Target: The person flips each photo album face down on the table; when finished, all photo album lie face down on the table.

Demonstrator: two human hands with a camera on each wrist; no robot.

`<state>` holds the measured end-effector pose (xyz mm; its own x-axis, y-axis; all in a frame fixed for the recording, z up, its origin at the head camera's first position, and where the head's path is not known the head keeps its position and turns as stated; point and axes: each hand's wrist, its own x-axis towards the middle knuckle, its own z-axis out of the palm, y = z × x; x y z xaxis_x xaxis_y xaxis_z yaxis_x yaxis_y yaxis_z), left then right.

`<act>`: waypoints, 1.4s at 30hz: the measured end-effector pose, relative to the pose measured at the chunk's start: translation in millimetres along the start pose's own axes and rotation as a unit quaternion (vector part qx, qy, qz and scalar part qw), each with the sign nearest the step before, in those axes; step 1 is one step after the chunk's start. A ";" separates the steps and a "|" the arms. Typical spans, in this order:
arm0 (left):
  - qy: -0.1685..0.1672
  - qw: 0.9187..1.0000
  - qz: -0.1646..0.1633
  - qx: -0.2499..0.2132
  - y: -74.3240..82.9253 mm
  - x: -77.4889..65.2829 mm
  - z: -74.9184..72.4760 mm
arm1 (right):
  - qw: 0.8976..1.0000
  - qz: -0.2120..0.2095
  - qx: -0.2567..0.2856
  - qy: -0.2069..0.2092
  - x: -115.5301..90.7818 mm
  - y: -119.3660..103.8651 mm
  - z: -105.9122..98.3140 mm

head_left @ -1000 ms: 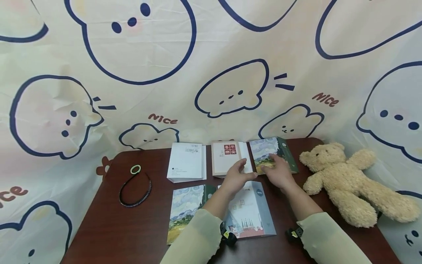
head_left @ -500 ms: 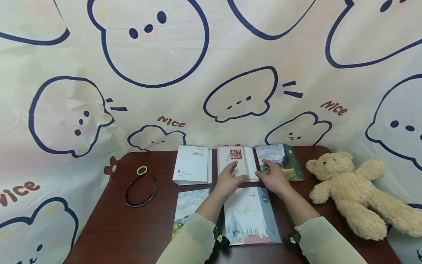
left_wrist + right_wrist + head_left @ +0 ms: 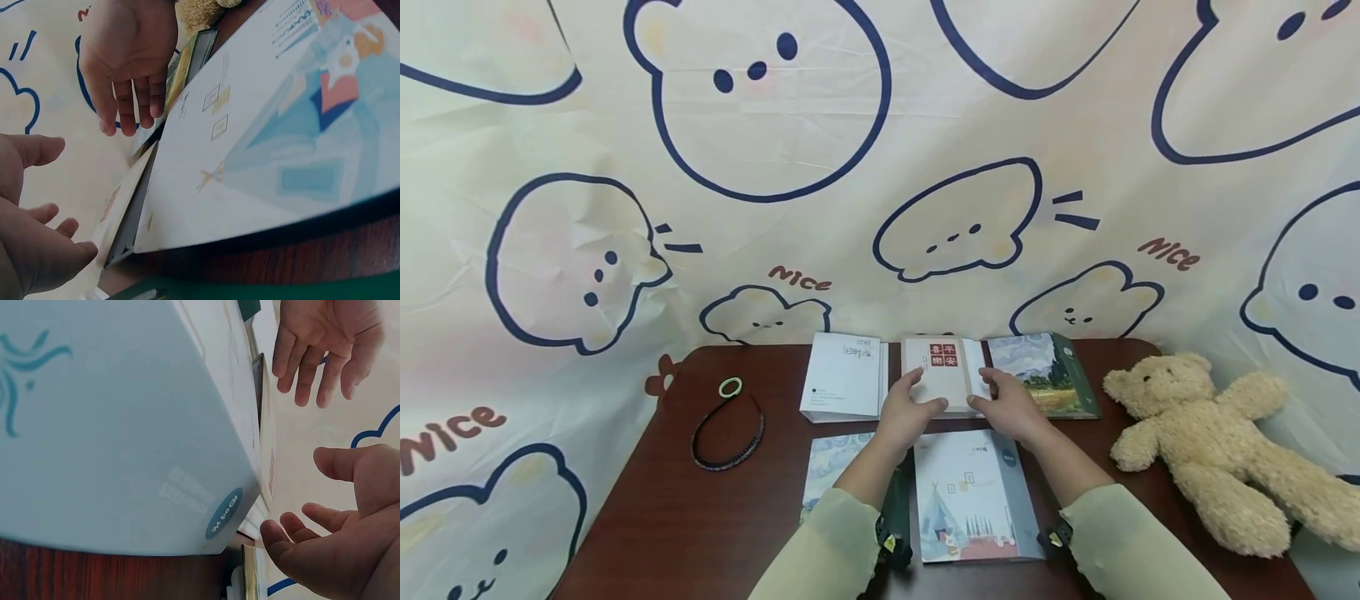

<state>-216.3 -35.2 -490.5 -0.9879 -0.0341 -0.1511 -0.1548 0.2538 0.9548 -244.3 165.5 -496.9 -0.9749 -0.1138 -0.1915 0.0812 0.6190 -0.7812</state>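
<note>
My left hand [image 3: 904, 412] and right hand [image 3: 1009, 406] face each other over the near part of a cream book [image 3: 946, 379] with red square characters, in the middle of the back row. Thumbs point inward, fingers loosely spread. Both wrist views show a gap between the left hand [image 3: 31, 231] and the right hand [image 3: 131, 56], with nothing held. Below the wrists lies a white and light-blue book [image 3: 962, 500] with a tent picture. To the right hand's right is a landscape-painted book [image 3: 1037, 371] with a green spine; a white book [image 3: 842, 375] stands left.
Another landscape-painted book [image 3: 835, 458] lies at front left, partly hidden by my left forearm. A black headband [image 3: 726, 462] and a green ring [image 3: 730, 387] lie farther left on the dark wooden table [image 3: 655, 517]. A teddy bear [image 3: 1202, 442] lies on the right.
My right hand has moved left from the landscape-painted book at back right to the cream book's right side. The left hand stays near the cream book's left side. The head view has shifted slightly.
</note>
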 end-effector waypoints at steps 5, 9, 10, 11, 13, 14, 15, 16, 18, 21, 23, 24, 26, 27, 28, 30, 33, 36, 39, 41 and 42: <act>0.010 1.000 -0.011 -0.005 -5.5 3.3 -2.5 | 1.000 0.004 -0.004 -0.010 2.5 3.0 3.9; 0.011 1.000 -0.017 -0.009 -8.1 4.1 -4.6 | 1.000 0.006 -0.012 -0.015 4.4 5.5 7.4; 0.011 1.000 -0.018 -0.007 -8.7 4.3 -5.0 | 1.000 0.007 -0.015 -0.016 4.7 6.0 8.3; 0.012 1.000 -0.017 -0.005 -9.4 4.5 -5.4 | 1.000 0.008 -0.019 -0.016 4.9 6.3 8.8; 0.013 1.000 -0.017 -0.001 -10.7 5.0 -6.1 | 0.999 0.012 -0.025 -0.017 5.3 6.5 10.3; 0.013 1.000 -0.016 0.000 -11.5 5.2 -6.3 | 0.999 0.013 -0.029 -0.017 5.6 6.6 11.0; 0.012 1.000 -0.017 -0.001 -12.2 5.6 -6.5 | 0.999 0.012 -0.032 -0.016 5.5 6.5 11.5; 0.013 1.000 -0.017 -0.001 -13.1 6.1 -6.5 | 0.999 0.013 -0.033 -0.016 5.6 6.3 12.0; 0.012 1.000 -0.020 -0.004 -15.2 6.9 -6.2 | 0.999 0.010 -0.037 -0.014 6.1 6.2 13.0; 0.010 1.000 -0.026 -0.010 -18.7 7.7 -5.6 | 0.999 0.005 -0.044 -0.011 7.3 6.2 14.9; 0.007 0.999 -0.030 -0.017 -21.3 8.0 -5.4 | 0.999 0.002 -0.050 -0.010 8.3 6.4 16.2; 0.005 0.999 -0.031 -0.021 -22.3 8.1 -5.5 | 0.999 0.001 -0.053 -0.009 8.7 6.2 16.8; 0.003 0.999 -0.030 -0.029 -24.6 8.5 -5.8 | 0.998 -0.001 -0.055 -0.009 9.7 6.2 18.0; 0.001 0.999 -0.029 -0.035 -25.4 8.6 -6.0 | 0.998 -0.001 -0.056 -0.010 10.1 6.2 18.3; 0.000 0.999 -0.029 -0.040 -25.9 8.7 -6.1 | 0.998 -0.001 -0.056 -0.010 10.4 5.9 18.6; -0.003 0.999 -0.027 -0.047 -27.0 9.0 -6.2 | 0.998 -0.001 -0.057 -0.010 10.9 5.3 19.0; -0.005 0.998 -0.029 -0.053 -28.4 9.7 -6.0 | 0.998 0.000 -0.057 -0.009 11.0 3.6 19.0; -0.004 0.998 -0.032 -0.051 -28.9 10.7 -5.8 | 0.998 0.002 -0.059 -0.010 10.9 2.3 19.1; -0.004 0.998 -0.035 -0.054 -27.7 11.0 -6.9 | 0.998 0.005 -0.058 -0.011 11.8 1.7 19.2; -0.005 0.998 -0.032 -0.058 -26.2 10.9 -8.1 | 0.998 0.006 -0.058 -0.010 12.7 1.3 19.0; -0.006 0.998 -0.031 -0.060 -25.3 10.6 -8.9 | 0.998 0.006 -0.057 -0.009 12.9 0.9 18.9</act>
<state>-222.9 -50.6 -514.0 -0.9762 -0.0346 -0.2139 -0.2167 0.1330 0.9671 -252.9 149.9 -511.3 -0.9701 -0.1197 -0.2113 0.0669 0.7046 -0.7064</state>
